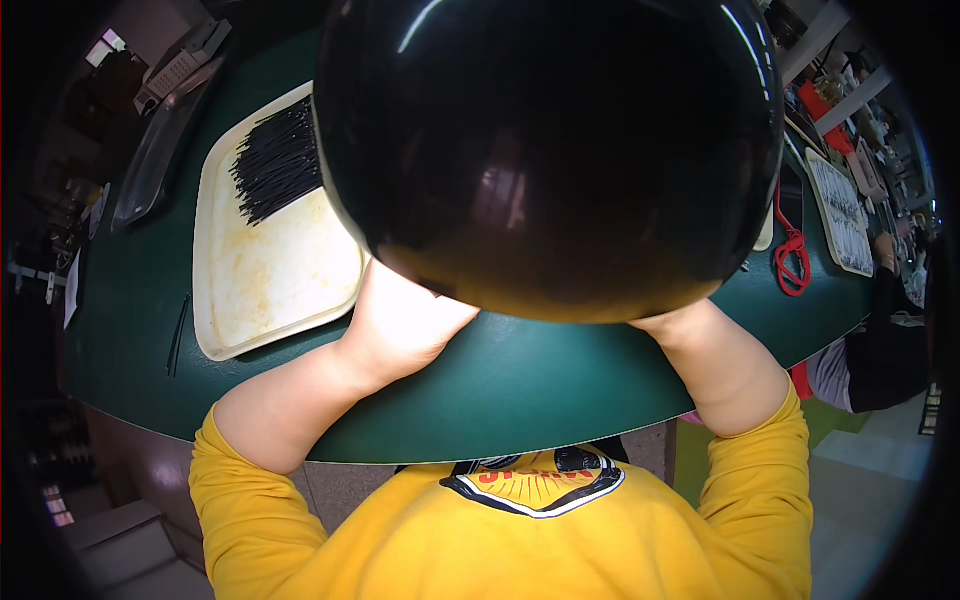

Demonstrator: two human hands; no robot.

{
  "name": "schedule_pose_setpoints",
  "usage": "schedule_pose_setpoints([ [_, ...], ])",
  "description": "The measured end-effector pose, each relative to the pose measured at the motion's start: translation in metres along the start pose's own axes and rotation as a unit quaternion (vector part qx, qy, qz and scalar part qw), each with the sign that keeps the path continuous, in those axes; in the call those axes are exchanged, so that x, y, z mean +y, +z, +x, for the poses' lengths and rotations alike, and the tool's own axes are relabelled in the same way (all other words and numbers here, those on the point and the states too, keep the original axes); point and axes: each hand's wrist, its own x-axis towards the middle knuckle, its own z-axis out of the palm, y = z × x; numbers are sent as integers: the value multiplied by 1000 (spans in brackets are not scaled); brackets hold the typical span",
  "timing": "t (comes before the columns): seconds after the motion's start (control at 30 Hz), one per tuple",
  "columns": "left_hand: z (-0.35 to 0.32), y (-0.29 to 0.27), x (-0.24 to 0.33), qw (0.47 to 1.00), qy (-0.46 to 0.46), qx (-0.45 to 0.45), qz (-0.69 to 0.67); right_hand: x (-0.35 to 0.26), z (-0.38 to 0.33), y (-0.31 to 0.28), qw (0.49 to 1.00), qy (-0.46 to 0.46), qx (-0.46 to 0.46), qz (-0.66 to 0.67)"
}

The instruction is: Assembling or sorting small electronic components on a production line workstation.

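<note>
Dark green and curved by the lens, the worktop [520,385] fills the middle of the view, with a workshop's shelves and clutter dim around its far rim. Largest of all is a glossy black dome [548,150], round like a helmet or cap brim, which sits close to the camera and blocks most of the upper centre. Below it two bare forearms in yellow sleeves [500,545] reach forward over the worktop edge. The left hand [405,315] shows only its back and wrist before it passes under the dome; the right hand [672,322] is almost wholly hidden there, so whether either is closed, loose or holding something cannot be told. Just left of the left hand lies a cream tray [270,280], stained, carrying a heap of thin black sticks [280,160] at its far end. A red cord [792,258] lies coiled on the worktop to the right, near a second tray [840,215].
</note>
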Motion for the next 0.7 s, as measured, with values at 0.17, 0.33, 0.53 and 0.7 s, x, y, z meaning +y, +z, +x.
schedule_pose_setpoints([
  [0.17, -1, 0, 0, 999, 40, 10, 32, 25, 2, -21, 957, 69, -229, 163],
  [0.33, -4, 0, -2, 999, 28, 7, 29, 15, 7, -29, 938, 88, -222, 250],
  [0.53, -3, 2, -4, 1000, 20, 7, 17, 35, -5, -10, 984, -26, -109, 135],
  [0.7, -4, 1, -4, 999, 23, 0, 24, 16, -7, -8, 994, 2, -70, 87],
])
